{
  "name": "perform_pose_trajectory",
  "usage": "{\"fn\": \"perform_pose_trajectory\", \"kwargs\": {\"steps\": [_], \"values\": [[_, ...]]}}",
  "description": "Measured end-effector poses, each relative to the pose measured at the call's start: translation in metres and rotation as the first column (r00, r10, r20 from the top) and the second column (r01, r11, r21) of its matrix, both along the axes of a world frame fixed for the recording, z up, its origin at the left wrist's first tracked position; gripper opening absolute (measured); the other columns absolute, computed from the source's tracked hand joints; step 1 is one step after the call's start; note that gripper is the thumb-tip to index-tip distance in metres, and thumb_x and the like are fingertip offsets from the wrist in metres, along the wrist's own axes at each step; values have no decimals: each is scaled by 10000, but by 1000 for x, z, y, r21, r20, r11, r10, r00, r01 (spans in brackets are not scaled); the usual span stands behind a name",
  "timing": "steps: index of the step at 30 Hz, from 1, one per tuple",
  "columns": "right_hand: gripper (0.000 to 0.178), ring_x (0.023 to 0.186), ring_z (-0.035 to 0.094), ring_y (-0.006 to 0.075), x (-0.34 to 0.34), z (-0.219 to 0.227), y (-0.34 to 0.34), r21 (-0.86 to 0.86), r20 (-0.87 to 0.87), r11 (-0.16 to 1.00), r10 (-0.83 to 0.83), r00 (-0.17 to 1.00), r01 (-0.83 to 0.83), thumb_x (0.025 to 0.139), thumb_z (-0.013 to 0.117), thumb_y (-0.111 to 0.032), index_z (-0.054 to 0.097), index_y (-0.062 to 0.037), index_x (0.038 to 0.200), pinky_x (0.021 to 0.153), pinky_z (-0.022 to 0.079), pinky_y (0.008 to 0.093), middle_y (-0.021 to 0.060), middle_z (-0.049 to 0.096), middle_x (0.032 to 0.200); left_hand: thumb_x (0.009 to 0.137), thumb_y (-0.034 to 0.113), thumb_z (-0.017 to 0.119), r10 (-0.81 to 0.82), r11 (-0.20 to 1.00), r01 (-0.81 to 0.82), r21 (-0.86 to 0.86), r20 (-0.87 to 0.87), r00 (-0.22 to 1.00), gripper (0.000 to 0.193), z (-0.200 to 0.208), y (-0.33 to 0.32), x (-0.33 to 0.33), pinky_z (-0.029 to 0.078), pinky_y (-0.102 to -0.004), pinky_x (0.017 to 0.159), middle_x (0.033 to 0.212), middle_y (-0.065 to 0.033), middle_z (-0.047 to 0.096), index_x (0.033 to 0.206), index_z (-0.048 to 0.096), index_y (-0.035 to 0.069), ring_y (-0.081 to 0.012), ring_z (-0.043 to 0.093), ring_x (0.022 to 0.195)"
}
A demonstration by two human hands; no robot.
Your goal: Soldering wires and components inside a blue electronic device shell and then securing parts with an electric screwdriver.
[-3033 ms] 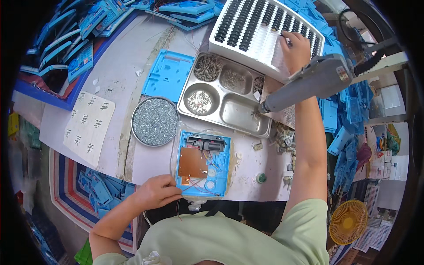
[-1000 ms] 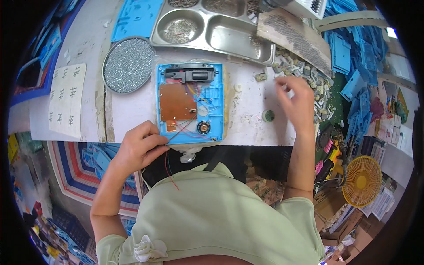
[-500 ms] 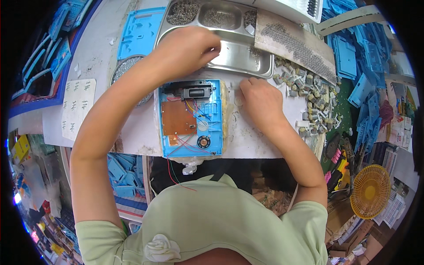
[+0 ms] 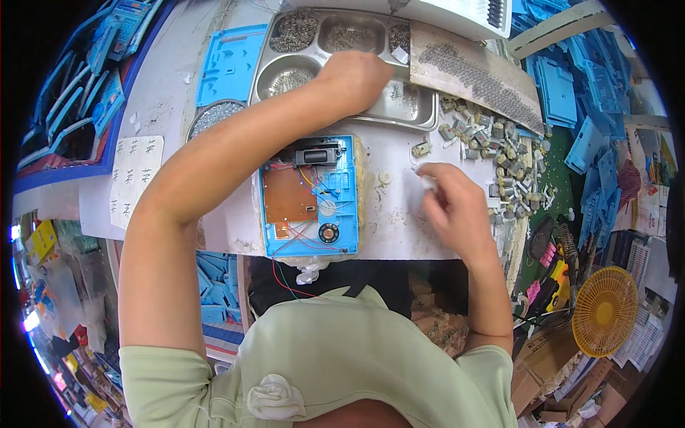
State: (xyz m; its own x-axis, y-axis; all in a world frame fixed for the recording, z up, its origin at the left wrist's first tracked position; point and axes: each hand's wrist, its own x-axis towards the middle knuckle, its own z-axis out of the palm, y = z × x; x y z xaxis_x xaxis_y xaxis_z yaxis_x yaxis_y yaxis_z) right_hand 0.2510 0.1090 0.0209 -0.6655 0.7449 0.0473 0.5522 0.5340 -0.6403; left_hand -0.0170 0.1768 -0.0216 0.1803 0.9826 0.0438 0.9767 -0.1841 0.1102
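My left hand (image 4: 360, 80) is closed over the steel compartment tray (image 4: 428, 123), above its front compartment with loose small metal parts. Its fingertips are turned away, hiding whatever they hold. To the right, my right hand (image 4: 460, 210) hovers low over the table, thumb and forefinger pinched on a small white piece (image 4: 428, 183). Between my arms lies an opened blue plastic casing (image 4: 347, 196), with a brown circuit board (image 4: 287, 194), a round speaker (image 4: 329, 232), a black mechanism (image 4: 316, 156) and thin coloured wires. One small motor (image 4: 421, 148) sits just beyond my right hand.
Many small motors (image 4: 510, 167) lie heaped at the right, below a board of tiny metal parts (image 4: 474, 75). A round dish of screws (image 4: 214, 118) and a blue panel (image 4: 230, 68) are at the left. A yellow fan (image 4: 605, 312) stands lower right.
My left hand has moved right and slightly nearer over the tray. My right hand has moved right and toward me, and the small motor and white piece now show.
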Motion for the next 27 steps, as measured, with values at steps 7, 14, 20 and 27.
{"fn": "perform_pose_trajectory", "kwargs": {"steps": [7, 14, 20, 27], "values": [[240, 743, 581, 54, 7, -1, -11, -433, -482, 893, -342, 807, 119, 865, 738, 23, 663, 6, 1092, 633, 483, 206, 26, 648, 978, 854, 107, 720, 76, 991, -131, 36, 653, 754, 119, 46, -86, -21, 530, -326, 685, 849, -66, 665, 942, 675, 40, -186, 663, 752], [282, 681, 646, 137, -38, 21, -44, -62, -617, 984, 97, 781, -170, 800, 808, 1, 708, -14, 1063, 591, 529, 275, 76, 714, 907, 981, 26, 625, 291, 956, -15, -293, 953, -83, 194, 71, -215, 27, 482, -230, 631, 892, -34, 598, 1153, 682, -44, -78, 610, 753], [293, 663, 673, 186, -35, 31, -50, -63, -596, 953, 203, 777, -297, 778, 837, -33, 708, -39, 1040, 593, 521, 283, 87, 724, 867, 989, 19, 624, 395, 913, 9, -407, 880, -265, 165, 58, -252, 25, 486, -224, 593, 907, -52, 635, 1131, 682, -44, -82, 615, 707], [304, 736, 695, 259, -38, 20, -61, 97, -442, 904, 414, 796, -416, 792, 821, -80, 690, -70, 1067, 634, 557, 349, 80, 731, 926, 998, 79, 644, 513, 856, 120, -503, 854, -82, 158, 57, -260, 22, 468, -215, 563, 805, -31, 671, 1111, 687, -24, -57, 592, 642]]}}
